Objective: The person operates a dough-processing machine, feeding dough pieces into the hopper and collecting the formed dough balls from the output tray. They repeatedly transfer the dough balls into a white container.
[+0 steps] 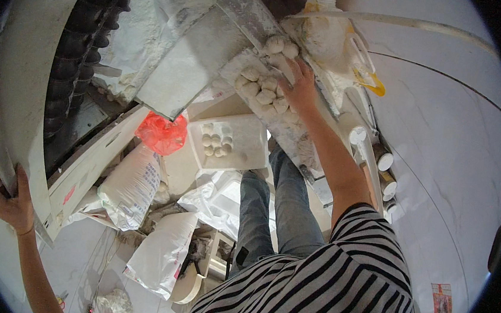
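Observation:
My left hand is closed round the lower edge of a long, pale machine panel at the far left. My right hand reaches over a floury board, its fingers stretched out and apart. Just beyond those fingertips sit a few pale dough balls, at the end of a flour-dusted chute. A cluster of more dough balls lies to the left of the right hand, close against it. Whether the fingertips touch any dough is hard to make out.
A black ribbed roller runs beside the panel, next to heaped flour. Below are a red plastic bag, a white tray holding several dough balls, and white sacks. A floury plastic jug stands at the back right.

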`<state>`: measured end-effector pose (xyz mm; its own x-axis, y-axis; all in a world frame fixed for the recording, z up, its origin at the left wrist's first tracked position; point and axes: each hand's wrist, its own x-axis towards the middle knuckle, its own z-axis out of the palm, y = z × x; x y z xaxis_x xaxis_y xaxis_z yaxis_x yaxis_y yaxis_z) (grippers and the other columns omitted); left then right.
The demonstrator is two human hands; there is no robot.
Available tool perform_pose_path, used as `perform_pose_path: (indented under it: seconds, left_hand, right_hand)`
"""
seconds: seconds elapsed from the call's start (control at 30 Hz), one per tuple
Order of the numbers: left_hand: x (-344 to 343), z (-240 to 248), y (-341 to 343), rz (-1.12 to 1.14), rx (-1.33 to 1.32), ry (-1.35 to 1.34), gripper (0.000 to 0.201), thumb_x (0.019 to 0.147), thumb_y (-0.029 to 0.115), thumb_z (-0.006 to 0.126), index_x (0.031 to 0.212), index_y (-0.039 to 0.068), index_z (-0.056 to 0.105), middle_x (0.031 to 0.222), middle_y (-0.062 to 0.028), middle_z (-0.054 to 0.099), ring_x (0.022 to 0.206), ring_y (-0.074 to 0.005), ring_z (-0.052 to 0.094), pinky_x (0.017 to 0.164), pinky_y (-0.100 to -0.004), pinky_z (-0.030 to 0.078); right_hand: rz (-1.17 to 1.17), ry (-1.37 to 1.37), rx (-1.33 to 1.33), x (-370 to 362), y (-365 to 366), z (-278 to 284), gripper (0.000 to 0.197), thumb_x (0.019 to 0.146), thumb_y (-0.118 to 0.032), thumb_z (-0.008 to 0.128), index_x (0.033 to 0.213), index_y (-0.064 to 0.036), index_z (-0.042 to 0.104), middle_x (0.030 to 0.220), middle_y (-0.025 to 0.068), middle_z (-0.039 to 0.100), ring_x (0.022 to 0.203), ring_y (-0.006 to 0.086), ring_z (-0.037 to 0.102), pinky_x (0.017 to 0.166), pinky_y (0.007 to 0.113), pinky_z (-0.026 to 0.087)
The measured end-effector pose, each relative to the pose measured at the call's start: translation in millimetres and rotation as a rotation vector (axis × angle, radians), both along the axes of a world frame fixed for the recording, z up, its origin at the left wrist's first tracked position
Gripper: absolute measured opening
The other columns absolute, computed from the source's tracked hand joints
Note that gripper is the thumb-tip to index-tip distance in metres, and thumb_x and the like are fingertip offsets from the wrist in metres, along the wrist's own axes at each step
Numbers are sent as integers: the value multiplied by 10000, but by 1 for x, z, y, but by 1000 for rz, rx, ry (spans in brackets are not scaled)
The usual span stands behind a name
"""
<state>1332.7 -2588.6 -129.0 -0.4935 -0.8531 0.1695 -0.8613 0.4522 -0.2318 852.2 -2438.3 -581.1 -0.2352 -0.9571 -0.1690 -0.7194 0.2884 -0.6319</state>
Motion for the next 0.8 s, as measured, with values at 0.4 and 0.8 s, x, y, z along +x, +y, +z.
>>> perform_pose_path:
  seconds: [0.4,0.8]
  left_hand:
    - [4,0,0,11,-17,-45,338,855,204,738,838,69,428,782,6,342,669,-132,378,597,-243,339]
    - [6,4,1,63,-14,-69,334,837,228,755,844,88,453,765,2,369,641,-140,391,574,-241,342]
  right_hand:
    - [97,305,34,21,-69,-68,516,833,-215,653,1319,-187,484,1373,188,433,1279,389,371,1095,563,208]
    - [-269,-114,-42,6,-32,27,317,699,-2,652,993,-117,633,1026,79,617,1036,307,550,970,418,398]
